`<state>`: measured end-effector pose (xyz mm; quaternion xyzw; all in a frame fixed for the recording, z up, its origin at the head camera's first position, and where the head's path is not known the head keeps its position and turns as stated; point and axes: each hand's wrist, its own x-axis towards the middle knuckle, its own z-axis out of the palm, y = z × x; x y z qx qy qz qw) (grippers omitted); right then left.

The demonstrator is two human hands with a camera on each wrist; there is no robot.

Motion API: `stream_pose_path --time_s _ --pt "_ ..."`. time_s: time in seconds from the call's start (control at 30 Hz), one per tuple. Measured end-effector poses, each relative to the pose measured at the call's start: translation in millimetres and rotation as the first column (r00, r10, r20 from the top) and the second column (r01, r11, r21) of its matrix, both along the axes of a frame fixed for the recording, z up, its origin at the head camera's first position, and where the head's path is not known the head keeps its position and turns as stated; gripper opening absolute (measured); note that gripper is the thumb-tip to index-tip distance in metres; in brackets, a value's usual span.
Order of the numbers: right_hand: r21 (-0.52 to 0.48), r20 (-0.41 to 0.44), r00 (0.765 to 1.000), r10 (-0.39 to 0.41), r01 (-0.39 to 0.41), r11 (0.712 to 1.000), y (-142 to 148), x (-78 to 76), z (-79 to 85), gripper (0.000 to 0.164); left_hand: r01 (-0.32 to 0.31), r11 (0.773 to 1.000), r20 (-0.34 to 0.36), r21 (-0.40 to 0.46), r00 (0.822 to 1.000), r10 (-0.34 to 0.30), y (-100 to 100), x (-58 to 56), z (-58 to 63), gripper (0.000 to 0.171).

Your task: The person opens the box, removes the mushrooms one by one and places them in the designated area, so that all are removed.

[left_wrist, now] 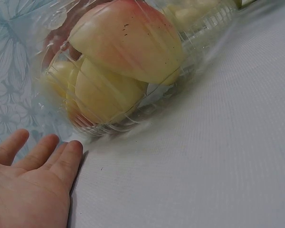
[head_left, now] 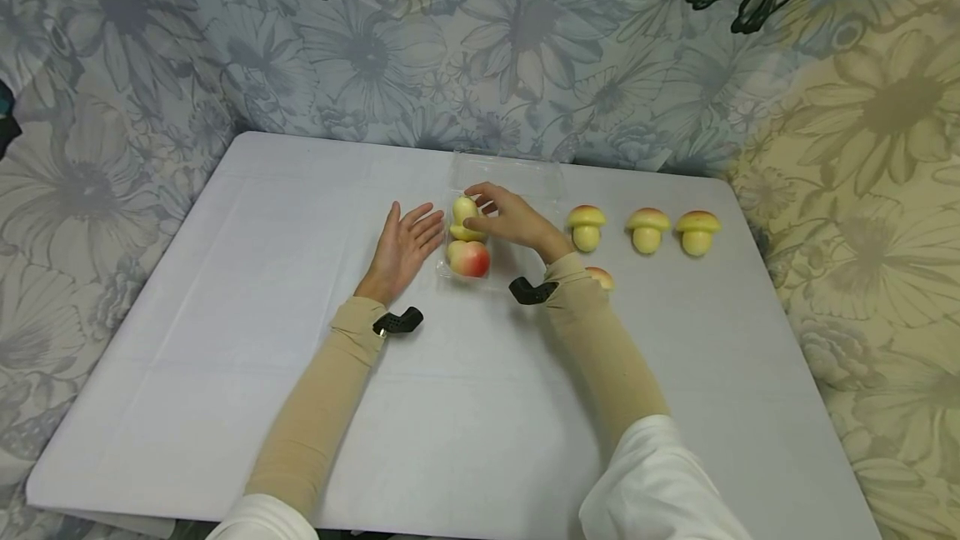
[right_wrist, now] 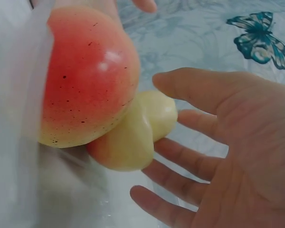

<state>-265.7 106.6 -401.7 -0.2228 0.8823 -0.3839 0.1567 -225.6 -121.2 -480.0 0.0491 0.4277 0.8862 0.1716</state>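
A clear plastic container [head_left: 510,167] lies at the table's far middle with its lid laid back. Two mushrooms, yellow with reddish caps, lie along its left side: the near mushroom [head_left: 470,259] shows its red cap, and the far mushroom [right_wrist: 128,142] lies behind it. My right hand [head_left: 513,219] reaches over the container beside the far mushroom; thumb and fingers are spread around its stem, the thumb apart from it. My left hand [head_left: 408,247], palm turned up and fingers straight, is just left of the container. In the left wrist view its fingertips are near the container's wall.
To the right, three more mushrooms stand in a row: one nearest the container [head_left: 586,227], a middle one [head_left: 648,230] and an outer one [head_left: 697,232]. Another mushroom [head_left: 602,277] is partly hidden by my right forearm. A white table [head_left: 300,423] meets flowered wall covering behind.
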Motion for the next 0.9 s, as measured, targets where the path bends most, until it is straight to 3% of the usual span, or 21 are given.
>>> stream_pose_path --time_s 0.2,0.53,0.9 --pt "0.046 -0.032 0.999 0.037 -0.035 0.998 -2 1.8 -1.2 0.058 0.003 1.000 -0.007 -0.002 1.000 -0.003 1 1.1 -0.7 0.078" --pt "0.068 -0.032 0.999 -0.026 0.028 0.997 2 4.3 -2.1 0.046 -0.001 1.000 0.000 0.014 1.000 0.001 4 0.6 -1.5 0.079" --pt "0.165 0.019 1.000 0.010 -0.013 0.986 13 6.2 3.5 0.063 0.000 1.000 0.001 0.001 1.000 0.000 1 -0.4 -1.9 0.078"
